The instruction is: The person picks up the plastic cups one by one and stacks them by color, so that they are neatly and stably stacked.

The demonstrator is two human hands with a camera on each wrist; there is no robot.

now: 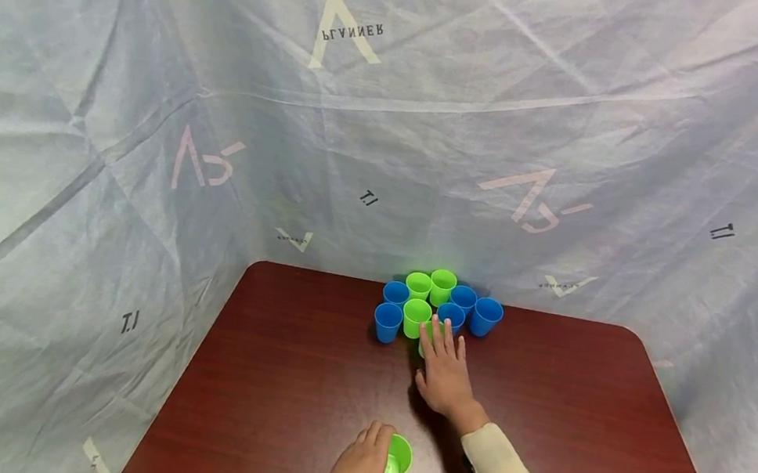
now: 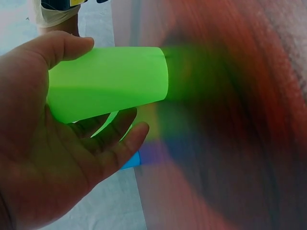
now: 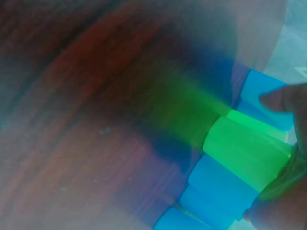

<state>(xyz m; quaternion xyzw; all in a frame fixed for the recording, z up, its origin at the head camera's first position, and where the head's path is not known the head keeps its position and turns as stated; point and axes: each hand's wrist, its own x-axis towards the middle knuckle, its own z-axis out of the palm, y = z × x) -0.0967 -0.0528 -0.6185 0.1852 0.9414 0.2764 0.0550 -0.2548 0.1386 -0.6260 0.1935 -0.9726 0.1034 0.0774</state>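
Near the front of the table my left hand [image 1: 359, 467] grips a green cup [image 1: 398, 458] from its left side. In the left wrist view, the thumb lies along one side of that cup [image 2: 110, 81] and the fingers are on the other. Farther back, my right hand [image 1: 445, 372] reaches over another green cup [image 1: 424, 345] with its fingers straight and spread. The right wrist view has this cup [image 3: 247, 148] against the palm side, with the thumb off to one side. The hand covers much of the cup.
Beyond the right hand, several upright cups stand clustered at the table's back edge, including a blue cup [image 1: 387, 323], a green cup [image 1: 416, 318] and, rightmost, a blue cup [image 1: 486, 317]. Grey printed fabric [image 1: 418, 147] hangs behind and beside the reddish-brown table [image 1: 262, 380].
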